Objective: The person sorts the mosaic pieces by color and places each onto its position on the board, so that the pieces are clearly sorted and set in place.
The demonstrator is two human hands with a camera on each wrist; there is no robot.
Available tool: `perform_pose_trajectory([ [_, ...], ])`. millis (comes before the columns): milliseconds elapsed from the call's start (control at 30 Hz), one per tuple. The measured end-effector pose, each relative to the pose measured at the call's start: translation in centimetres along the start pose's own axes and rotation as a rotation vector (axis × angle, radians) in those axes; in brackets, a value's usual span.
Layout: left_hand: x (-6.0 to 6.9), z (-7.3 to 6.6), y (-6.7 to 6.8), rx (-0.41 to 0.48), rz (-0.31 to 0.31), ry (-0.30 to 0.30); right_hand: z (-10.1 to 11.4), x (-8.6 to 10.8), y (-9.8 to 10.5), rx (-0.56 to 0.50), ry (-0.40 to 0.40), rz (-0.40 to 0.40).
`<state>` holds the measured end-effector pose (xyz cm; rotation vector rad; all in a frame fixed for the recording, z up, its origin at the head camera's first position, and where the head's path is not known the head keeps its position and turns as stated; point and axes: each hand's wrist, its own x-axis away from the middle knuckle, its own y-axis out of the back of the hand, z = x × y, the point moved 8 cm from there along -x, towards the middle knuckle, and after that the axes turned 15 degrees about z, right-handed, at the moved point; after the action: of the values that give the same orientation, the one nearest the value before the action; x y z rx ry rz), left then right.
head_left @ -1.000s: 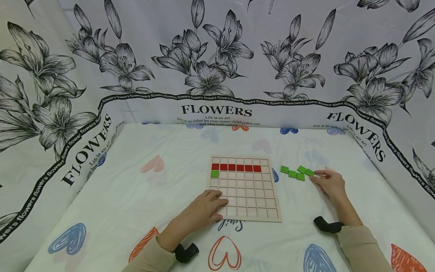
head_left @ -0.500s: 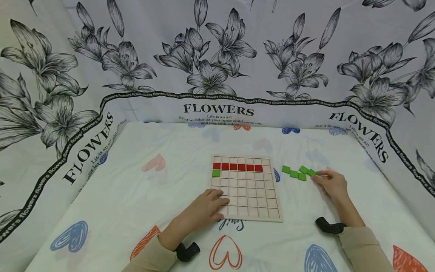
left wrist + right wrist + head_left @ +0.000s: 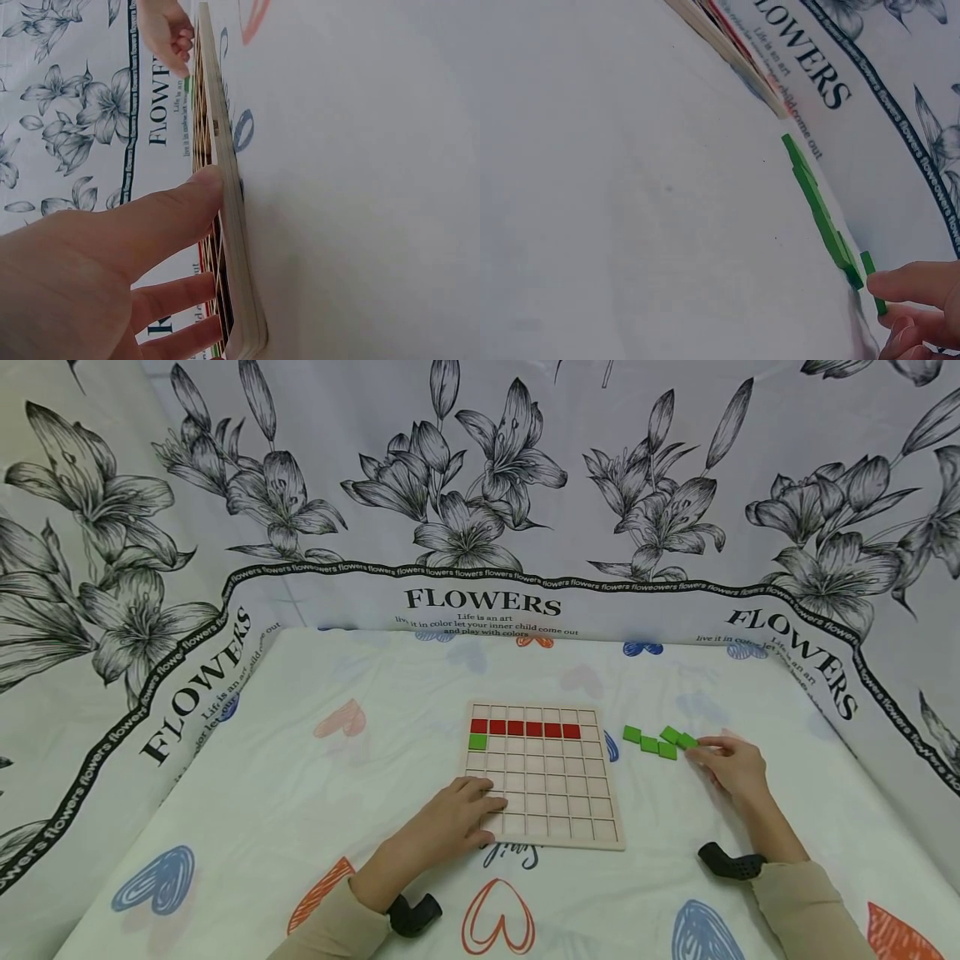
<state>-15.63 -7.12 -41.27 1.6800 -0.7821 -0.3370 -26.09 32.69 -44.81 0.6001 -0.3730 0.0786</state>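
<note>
A wooden grid board (image 3: 558,777) lies on the table, with a row of red square tiles (image 3: 526,728) near its far side. One green tile (image 3: 477,742) occupies the leftmost cell below them. My left hand (image 3: 442,818) rests on the board's near left corner, fingers extended over the cells; in the left wrist view its thumb (image 3: 176,214) touches the board's edge. To the right of the board, my right hand (image 3: 735,768) pinches a green square tile (image 3: 874,283) between thumb and finger, its edge raised beside the other loose green tiles (image 3: 821,214).
Several loose green tiles (image 3: 649,744) lie flat between the board and my right hand. A white cloth with printed hearts (image 3: 337,810) covers the table. Behind it hangs a flower-printed curtain (image 3: 480,510). Black wrist mounts (image 3: 415,916) sit at both sleeves.
The head view has shifted slightly. Both hands, the board and the tiles stay practically in place.
</note>
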Motion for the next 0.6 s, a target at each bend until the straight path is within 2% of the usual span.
perform_pose_trajectory([
  [600,0.0,0.0,0.0,0.003,0.004,0.004,2.9,1.0,-0.4,0.133,0.122,0.038],
])
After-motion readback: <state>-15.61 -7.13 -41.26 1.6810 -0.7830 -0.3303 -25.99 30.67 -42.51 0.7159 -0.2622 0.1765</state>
